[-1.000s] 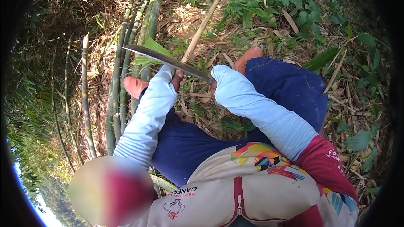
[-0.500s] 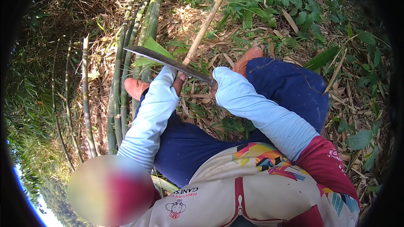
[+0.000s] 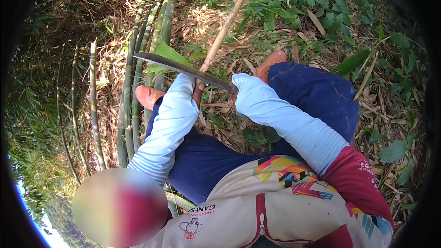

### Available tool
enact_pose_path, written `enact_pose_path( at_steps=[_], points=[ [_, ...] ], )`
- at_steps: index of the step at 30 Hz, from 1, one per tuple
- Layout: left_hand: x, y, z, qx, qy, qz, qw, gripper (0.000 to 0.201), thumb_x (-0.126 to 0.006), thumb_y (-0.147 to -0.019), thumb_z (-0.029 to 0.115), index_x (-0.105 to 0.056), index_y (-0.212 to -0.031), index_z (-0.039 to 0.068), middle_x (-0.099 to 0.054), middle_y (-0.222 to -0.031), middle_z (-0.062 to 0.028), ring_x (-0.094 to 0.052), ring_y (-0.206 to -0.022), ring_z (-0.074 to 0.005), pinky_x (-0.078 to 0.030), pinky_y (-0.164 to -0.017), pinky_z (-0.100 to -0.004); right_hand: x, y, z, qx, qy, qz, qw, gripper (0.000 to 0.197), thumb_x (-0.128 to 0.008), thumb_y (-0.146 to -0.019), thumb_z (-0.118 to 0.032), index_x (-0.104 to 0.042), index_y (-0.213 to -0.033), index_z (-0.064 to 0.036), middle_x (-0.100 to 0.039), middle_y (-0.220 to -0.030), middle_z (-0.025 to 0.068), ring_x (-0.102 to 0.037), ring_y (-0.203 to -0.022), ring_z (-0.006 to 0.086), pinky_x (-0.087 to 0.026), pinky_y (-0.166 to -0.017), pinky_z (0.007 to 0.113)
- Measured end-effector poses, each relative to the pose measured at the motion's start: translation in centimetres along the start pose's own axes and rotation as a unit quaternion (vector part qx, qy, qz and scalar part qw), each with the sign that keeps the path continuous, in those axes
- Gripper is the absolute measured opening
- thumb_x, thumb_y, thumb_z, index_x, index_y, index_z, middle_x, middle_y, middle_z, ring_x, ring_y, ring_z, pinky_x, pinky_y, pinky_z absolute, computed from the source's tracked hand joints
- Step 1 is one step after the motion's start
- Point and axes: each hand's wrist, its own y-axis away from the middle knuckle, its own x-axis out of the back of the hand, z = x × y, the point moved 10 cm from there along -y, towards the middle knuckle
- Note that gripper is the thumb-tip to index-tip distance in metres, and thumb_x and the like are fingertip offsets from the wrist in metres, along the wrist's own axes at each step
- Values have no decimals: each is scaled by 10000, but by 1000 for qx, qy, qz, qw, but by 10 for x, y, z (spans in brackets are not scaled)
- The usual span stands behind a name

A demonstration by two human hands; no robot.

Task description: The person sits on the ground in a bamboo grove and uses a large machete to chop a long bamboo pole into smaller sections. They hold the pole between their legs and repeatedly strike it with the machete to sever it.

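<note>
My right hand (image 3: 234,96), partly hidden by its pale blue sleeve, is closed round the handle of a machete. The long dark blade (image 3: 183,68) points left, its tip beyond my left wrist, and crosses over the near end of a tan wooden pole (image 3: 225,30). My left hand (image 3: 198,93) is closed on that near end, just below the blade; most of its fingers are hidden by the sleeve. Away from me, the pole slants up to the right over the ground.
Several long green bamboo stems (image 3: 169,14) lie to the left, beside my left boot (image 3: 148,96). Upright cut stalks (image 3: 93,96) stand farther left. My right boot (image 3: 271,64) rests on dry leaves. Leafy plants (image 3: 317,0) grow at the far right.
The machete blade has shifted very slightly left along the pole's near end. My left forearm and hand have moved a little right; both grips look the same.
</note>
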Motion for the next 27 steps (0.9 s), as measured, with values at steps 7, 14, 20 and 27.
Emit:
enact_pose_path(
  at_steps=[7, 14, 20, 27],
  points=[
    [3, -1, 10, -65, -69, 52, 994, 123, -607, -917, 53, -559, -1009, -12, -550, -788, -218, -520, -686, -442, -434, -622, -462, 11, -14, -9, -43, 32, 21, 998, 165, -643, -761, -69, -626, -922, -39, -644, -853, 214, -644, -844, 412, -506, -738, 461],
    [1, -7, -3, -30, -99, 47, 993, 97, -614, -926, 78, -542, -936, 14, -524, -710, -195, -507, -616, -405, -417, -576, -457, -32, -52, 31, -61, -28, 9, 998, 188, -664, -775, -113, -640, -949, -45, -662, -879, 184, -647, -825, 353, -511, -723, 432],
    [-6, -4, -36, 107, -9, -22, 994, 168, -606, -971, 138, -507, -898, 24, -464, -634, -120, -435, -557, -247, -374, -536, -397, -30, -38, 10, -21, -164, -68, 984, 212, -754, -781, -206, -608, -839, -65, -610, -699, 62, -579, -654, 175, -478, -649, 316],
    [-17, -5, -43, 176, 82, -83, 977, 195, -617, -971, 181, -526, -941, 10, -539, -659, -87, -484, -581, -205, -410, -565, -364, 12, -26, 19, -23, -92, 79, 992, 241, -745, -792, -191, -579, -915, -67, -619, -751, 104, -612, -720, 260, -474, -675, 374]
  ],
)
